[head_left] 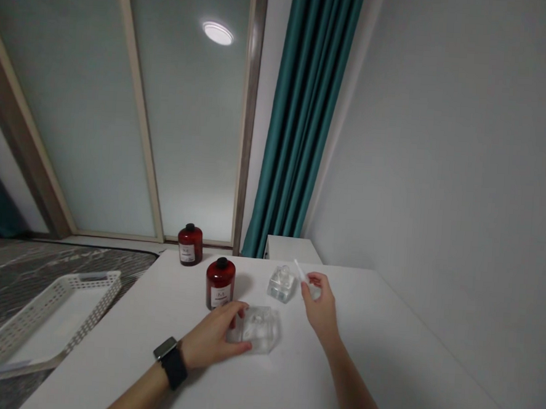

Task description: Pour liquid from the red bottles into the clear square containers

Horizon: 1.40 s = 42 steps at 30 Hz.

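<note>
Clear glass is what both hands work with in the head view: the left hand [216, 340], a dark watch [170, 360] on its wrist, lies with its fingers curled loosely around the near-left edge of a squat clear glass bottle [260, 328] standing on the white table [384, 359], steadying it rather than lifting it. The right hand [321, 306] hovers just above the table, thumb and forefinger pinched on a thin white stick [299, 270] that slants up and away toward a second clear bottle [282, 283] farther back. To do this well, I judge, the left hand should keep the bottle pressed flat so it cannot slide on the smooth top, and the right should hold the stick near its lower end and bring it over the bottle's small mouth slowly, since so narrow an opening leaves little margin. Two dark red bottles [220, 283] with black caps stand behind, one near the left hand, one at the table's far edge, both apart from the work. A white slotted tray [46, 323] sits on the grey surface to the left, a teal curtain [306, 114] hangs behind. Hard to make out: the transparent bottle's outline, whether it has a cap or holds liquid, and the labels' print. Both forearms are cut off at the lower edge.
</note>
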{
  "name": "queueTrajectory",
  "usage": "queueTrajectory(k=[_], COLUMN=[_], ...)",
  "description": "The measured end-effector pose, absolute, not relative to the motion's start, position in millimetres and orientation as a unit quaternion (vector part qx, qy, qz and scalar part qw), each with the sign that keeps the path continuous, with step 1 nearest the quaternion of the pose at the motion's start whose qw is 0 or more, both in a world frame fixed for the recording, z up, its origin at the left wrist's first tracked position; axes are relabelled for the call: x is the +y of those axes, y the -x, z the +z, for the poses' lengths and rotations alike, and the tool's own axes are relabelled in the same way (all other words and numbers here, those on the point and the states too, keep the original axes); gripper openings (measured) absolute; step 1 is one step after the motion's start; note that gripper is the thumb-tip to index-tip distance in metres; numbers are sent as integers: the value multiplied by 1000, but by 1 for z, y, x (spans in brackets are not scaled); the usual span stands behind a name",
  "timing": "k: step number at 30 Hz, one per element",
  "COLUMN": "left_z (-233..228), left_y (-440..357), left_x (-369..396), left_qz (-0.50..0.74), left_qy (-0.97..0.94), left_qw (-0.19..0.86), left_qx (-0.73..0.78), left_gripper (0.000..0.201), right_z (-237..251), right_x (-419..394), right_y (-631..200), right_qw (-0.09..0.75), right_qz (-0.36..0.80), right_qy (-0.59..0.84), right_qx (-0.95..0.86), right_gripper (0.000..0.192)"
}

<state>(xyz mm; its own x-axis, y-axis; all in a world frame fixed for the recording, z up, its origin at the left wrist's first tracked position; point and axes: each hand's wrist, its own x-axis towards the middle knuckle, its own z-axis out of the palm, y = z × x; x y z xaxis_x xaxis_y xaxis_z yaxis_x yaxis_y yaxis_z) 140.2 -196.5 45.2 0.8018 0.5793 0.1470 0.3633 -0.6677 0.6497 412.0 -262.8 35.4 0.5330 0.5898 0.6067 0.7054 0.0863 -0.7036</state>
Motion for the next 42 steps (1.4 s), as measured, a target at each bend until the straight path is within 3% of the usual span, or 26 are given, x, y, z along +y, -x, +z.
queueTrajectory(k=[7, 13, 33, 42], left_z=[51, 49, 51, 45], left_y=[-128, -126, -124, -129], left_x=[-184, -183, -183, -185], left_qz=[130, 135, 160, 168], left_qy=[-901, -900, -912, -912], left_qw=[328, 336, 293, 292], left_qx=[253, 242, 239, 234], left_gripper=[54, 54, 58, 62], right_z=[56, 67, 85, 81], right_x=[-277, -286, -300, -296], right_y=[-365, -358, -372, -364], right_qw=[585, 559, 480, 493], right_qz=[-21, 14, 64, 55], right_qy=[564, 503, 546, 534], right_qx=[-582, -659, -684, -685], right_gripper=[12, 17, 29, 42])
